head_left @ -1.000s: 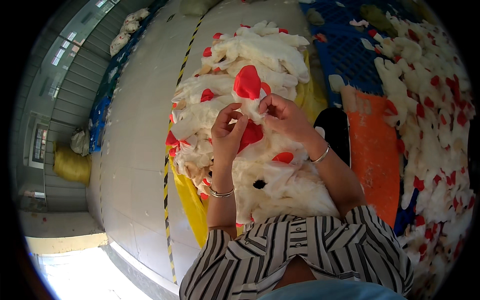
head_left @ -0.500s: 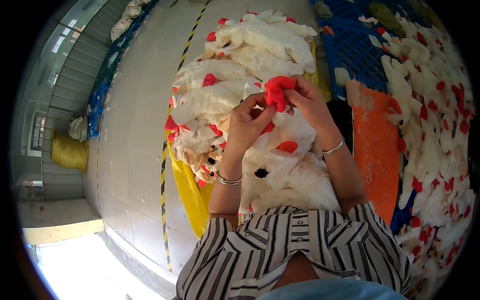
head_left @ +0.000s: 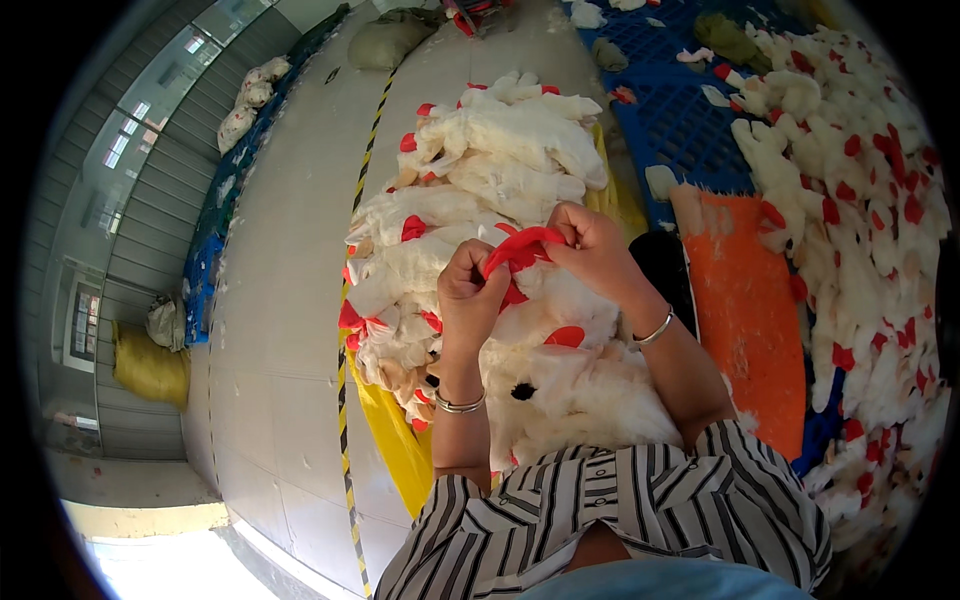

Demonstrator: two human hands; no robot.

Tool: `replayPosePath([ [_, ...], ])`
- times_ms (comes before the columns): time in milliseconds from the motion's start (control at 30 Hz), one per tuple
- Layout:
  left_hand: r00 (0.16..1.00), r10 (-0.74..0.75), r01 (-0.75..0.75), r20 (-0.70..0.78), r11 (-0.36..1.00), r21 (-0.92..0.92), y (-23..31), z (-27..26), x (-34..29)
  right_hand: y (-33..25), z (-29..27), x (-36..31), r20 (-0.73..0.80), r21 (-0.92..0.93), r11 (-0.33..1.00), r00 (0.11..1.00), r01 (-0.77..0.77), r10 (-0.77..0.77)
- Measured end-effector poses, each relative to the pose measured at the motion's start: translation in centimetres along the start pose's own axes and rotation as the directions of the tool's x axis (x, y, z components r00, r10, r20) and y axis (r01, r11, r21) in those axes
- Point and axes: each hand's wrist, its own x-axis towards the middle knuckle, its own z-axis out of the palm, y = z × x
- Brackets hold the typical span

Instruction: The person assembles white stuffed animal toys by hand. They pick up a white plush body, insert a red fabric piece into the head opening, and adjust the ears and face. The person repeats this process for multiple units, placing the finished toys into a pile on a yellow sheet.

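Note:
A small red fabric piece (head_left: 522,246) is stretched between my two hands, its upper edge curved like a band. My left hand (head_left: 472,286) pinches its left end with the fingers closed. The other end is gripped by my right hand (head_left: 592,248), thumb and fingers pressed together. Below and around my hands lies a heap of white plush skins (head_left: 480,150) with red patches. One plush piece (head_left: 590,400) with a black spot rests close to my body, under my forearms.
Yellow sheeting (head_left: 388,430) shows beneath the heap, beside black-and-yellow floor tape (head_left: 344,440). At right are an orange sheet (head_left: 745,320), a blue pallet (head_left: 665,125) and a larger plush pile (head_left: 860,230). A greenish sack (head_left: 390,40) sits far ahead; a yellow bundle (head_left: 150,362) stands left.
The red fabric was bunched up between my fingers; now it is pulled out sideways. My hands have moved lower and slightly left in the picture, and the view has shifted.

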Motion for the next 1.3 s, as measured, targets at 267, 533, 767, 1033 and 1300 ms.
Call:
replayPosePath([
  [267,0.956,-0.227,0.214,0.186,0.973,0.083,1.4,-0.9,-0.8,-5.5,0.1,0.5,0.279,-0.395,0.78,0.872,0.485,-0.401],
  [533,0.988,-0.137,0.105,0.067,0.93,0.351,1.6,-12.9,-2.9,-4.7,-11.6,2.7,-0.449,-0.348,0.928,0.845,0.134,-0.29],
  [767,0.906,0.032,-0.048,0.422,0.998,0.029,7.1,-14.0,-4.4,-8.4,-13.9,1.5,-0.204,0.05,0.94,0.925,0.337,-0.32],
  [1033,0.914,0.392,-0.375,0.102,0.914,-0.156,8.5,-14.0,-5.9,-13.0,-14.2,-2.2,-0.196,-0.082,0.895,0.873,0.439,-0.446],
  [1300,0.85,0.372,-0.364,-0.373,0.927,0.093,8.4,-14.5,-5.2,-14.7,-13.7,-2.9,-0.448,0.184,0.881,0.835,0.437,-0.32],
])
